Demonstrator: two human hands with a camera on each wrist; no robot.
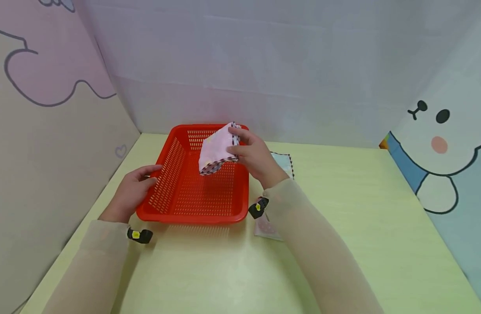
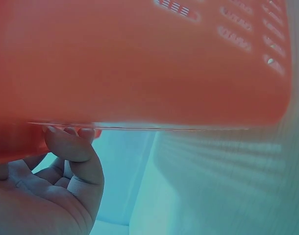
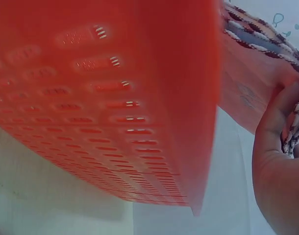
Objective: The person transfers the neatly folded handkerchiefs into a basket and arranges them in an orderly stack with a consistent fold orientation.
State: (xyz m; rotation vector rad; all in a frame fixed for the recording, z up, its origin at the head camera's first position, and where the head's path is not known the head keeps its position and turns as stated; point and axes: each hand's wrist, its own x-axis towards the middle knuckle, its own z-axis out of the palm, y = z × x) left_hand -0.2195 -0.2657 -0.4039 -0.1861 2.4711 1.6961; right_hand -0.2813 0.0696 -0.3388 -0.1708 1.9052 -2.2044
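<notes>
A red plastic basket [image 1: 193, 219] with slotted sides stands on the table. My left hand [image 1: 132, 189] grips its left rim; in the left wrist view the curled fingers meet the basket's edge. Over the basket's right half, my right hand [image 1: 258, 159] pinches a folded pink handkerchief [image 1: 215, 150] by its right side. Dark-and-white stitching trims the handkerchief's edges, and several folded layers show along its lower edge. In the right wrist view, the thumb presses on the handkerchief [image 3: 242, 93] beyond the basket wall [image 3: 188, 98].
Right of the basket, a pale blue cloth [image 1: 284, 162] with stitched dark edging lies on the table [image 1: 366, 209], partly covered by my right hand and wrist. A pinkish dotted cloth [image 1: 267, 229] shows beside my right forearm. A pale curtain wall [image 1: 264, 65] rises behind the table.
</notes>
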